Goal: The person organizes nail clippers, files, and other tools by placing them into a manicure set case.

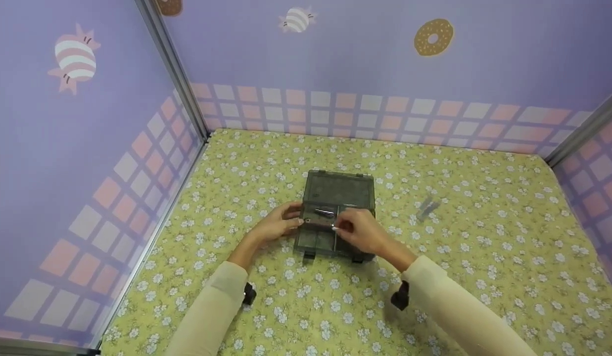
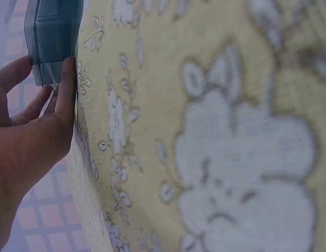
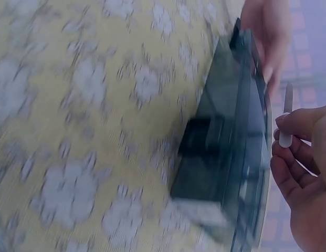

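A dark translucent compartment box (image 1: 318, 242) lies on the cloth with its lid (image 1: 339, 188) tipped back. My left hand (image 1: 278, 222) holds the box's left side; in the left wrist view, thumb and fingers sit around its corner. Over the compartments, my right hand (image 1: 360, 230) pinches a small nail file (image 3: 285, 137), with a white handle end and a thin grey metal blade pointing up in the right wrist view. A small shiny item (image 1: 325, 213) shows in the box's upper left compartment. My right hand covers part of the right side.
Thin greyish see-through strips (image 1: 427, 207) lie on the flowered yellow cloth (image 1: 484, 237) to the right of the box. Printed purple wall panels (image 1: 365, 59) enclose the back and sides. Two dark latches (image 1: 309, 256) stick out at the box's front edge.
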Tool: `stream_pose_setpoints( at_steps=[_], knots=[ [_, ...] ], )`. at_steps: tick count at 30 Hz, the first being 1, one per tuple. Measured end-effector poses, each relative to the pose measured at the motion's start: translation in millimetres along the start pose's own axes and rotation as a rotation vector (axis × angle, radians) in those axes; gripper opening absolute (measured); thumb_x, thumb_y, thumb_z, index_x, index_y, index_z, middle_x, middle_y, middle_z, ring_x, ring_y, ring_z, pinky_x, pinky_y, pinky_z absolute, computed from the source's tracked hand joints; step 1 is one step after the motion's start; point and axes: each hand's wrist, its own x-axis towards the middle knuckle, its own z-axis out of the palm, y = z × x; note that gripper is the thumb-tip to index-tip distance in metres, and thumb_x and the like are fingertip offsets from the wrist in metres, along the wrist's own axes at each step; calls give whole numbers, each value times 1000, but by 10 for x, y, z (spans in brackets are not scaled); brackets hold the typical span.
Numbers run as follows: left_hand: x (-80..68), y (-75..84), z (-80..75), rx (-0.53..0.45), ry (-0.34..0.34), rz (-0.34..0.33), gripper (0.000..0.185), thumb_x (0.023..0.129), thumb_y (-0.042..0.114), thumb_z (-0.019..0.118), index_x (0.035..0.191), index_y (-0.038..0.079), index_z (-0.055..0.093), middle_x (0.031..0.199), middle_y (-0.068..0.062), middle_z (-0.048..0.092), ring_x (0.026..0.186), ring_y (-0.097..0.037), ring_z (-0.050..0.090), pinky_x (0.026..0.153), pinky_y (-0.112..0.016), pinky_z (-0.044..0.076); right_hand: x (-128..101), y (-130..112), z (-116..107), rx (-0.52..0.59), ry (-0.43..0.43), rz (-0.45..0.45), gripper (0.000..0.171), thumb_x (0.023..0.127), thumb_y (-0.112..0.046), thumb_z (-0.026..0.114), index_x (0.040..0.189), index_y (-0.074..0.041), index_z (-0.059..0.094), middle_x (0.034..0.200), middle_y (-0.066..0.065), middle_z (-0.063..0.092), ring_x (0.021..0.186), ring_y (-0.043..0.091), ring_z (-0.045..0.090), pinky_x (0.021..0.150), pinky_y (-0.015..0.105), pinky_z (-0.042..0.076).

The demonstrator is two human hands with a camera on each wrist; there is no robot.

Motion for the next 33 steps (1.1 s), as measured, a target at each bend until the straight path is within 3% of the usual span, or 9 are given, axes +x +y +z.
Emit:
stream_pose_setpoints(
  at_steps=[11,16,23,33],
  knots=[
    [-5,13,23,-58,-18,3,63,108,9,61,165,4,34,163,-21,41,148,-36,45,114,-51,47,74,-117,241,-23,-27,-22,5,100,-9,75,95,-7,75,91,2,68,77,14,65,67,32,58],
    [-19,22,14,-50,-24,13,63,108,8,60,164,2,32,163,-23,41,147,-37,46,115,-50,47,36,-70,223,6,4,-6,11,98,-11,79,105,-3,76,98,6,67,84,19,67,72,35,60],
    [-18,17,11,-47,-15,13,62,109,10,60,164,3,34,163,-21,42,146,-37,47,114,-50,48,-97,177,-114,15,100,18,15,94,-5,80,107,0,76,100,11,67,89,30,70,77,43,62],
    [4,-7,7,-42,0,5,61,108,10,62,164,4,36,161,-19,44,146,-34,48,115,-50,47,-497,804,-692,-4,170,266,20,96,-5,78,114,2,73,111,14,71,102,34,66,89,55,56]
  ],
)
